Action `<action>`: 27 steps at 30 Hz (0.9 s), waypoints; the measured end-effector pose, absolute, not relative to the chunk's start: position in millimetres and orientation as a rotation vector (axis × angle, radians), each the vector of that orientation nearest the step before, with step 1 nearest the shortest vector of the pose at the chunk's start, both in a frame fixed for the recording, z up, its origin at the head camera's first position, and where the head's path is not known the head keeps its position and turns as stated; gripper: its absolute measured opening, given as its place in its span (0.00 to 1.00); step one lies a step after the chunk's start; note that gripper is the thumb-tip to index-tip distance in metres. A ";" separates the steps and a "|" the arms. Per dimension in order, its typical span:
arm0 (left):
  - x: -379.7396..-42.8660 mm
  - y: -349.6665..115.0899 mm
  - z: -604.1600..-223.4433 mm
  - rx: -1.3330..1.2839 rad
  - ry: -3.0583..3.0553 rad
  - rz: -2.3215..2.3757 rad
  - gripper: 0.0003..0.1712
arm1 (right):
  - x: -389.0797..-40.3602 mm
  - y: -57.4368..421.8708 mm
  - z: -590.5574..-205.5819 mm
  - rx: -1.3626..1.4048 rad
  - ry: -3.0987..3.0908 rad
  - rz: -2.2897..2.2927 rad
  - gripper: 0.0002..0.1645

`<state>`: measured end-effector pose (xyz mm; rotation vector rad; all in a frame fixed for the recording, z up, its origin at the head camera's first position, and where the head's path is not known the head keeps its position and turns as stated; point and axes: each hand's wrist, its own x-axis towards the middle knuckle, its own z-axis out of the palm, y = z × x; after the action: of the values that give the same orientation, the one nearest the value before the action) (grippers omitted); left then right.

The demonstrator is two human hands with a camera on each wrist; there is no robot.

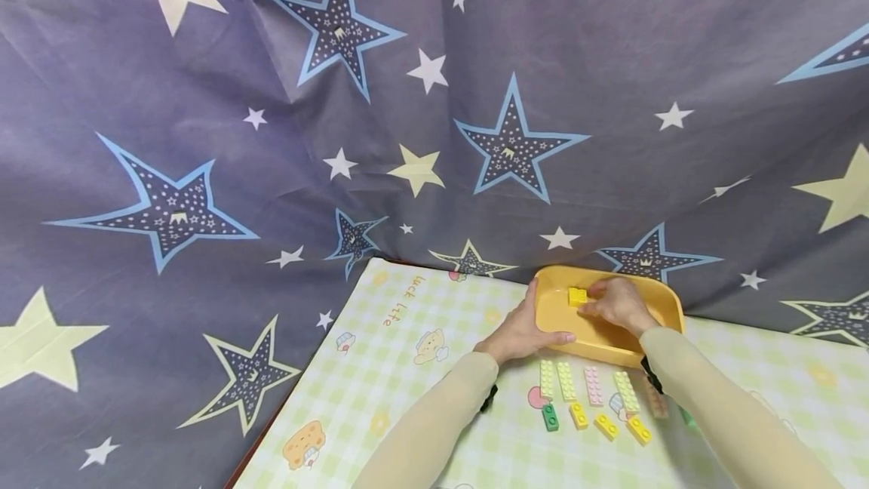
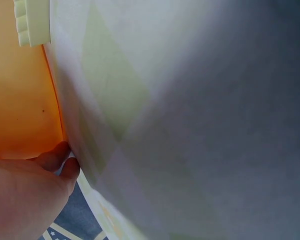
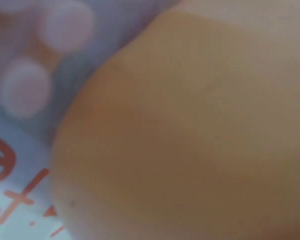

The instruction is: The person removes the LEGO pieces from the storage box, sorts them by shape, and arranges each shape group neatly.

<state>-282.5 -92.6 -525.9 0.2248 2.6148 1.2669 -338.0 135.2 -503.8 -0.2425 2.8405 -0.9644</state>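
Observation:
In the head view, my left hand (image 1: 521, 329) grips the left end of an orange-yellow plastic tray (image 1: 661, 296), its thumb along the near rim. The left wrist view shows that hand (image 2: 30, 187) at a corner of the tray (image 2: 20, 100). Reaching inside the tray, my right hand (image 1: 619, 304) pinches the right side of a small yellow toy brick (image 1: 577, 297) between thumb and fingers; part of this contact is hidden. The right wrist view is mostly filled by the blurred tray wall (image 3: 190, 125), and that hand's fingers do not appear there.
On the checked tablecloth (image 1: 407, 368), in front of the tray, lie rows of toy bricks: long pale-yellow ones (image 1: 566, 382), a pink one (image 1: 594, 386), short yellow ones (image 1: 606, 427) and a green one (image 1: 550, 417). The right forearm partly covers others. A star-patterned curtain (image 1: 380, 134) hangs behind the table.

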 end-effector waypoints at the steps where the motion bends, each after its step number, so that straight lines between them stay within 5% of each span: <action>1: -282.6 -92.6 -526.1 0.226 2.614 1.268 0.76 | -338.9 134.5 -504.5 -0.255 2.847 -0.961 0.33; 27: -284.3 -91.9 -527.6 0.267 2.629 1.291 0.76 | -339.6 123.9 -511.2 -0.319 2.881 -0.970 0.23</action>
<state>-284.3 -91.9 -527.6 0.2669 2.6287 1.2905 -339.6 123.9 -511.2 -0.3192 2.8810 -0.9703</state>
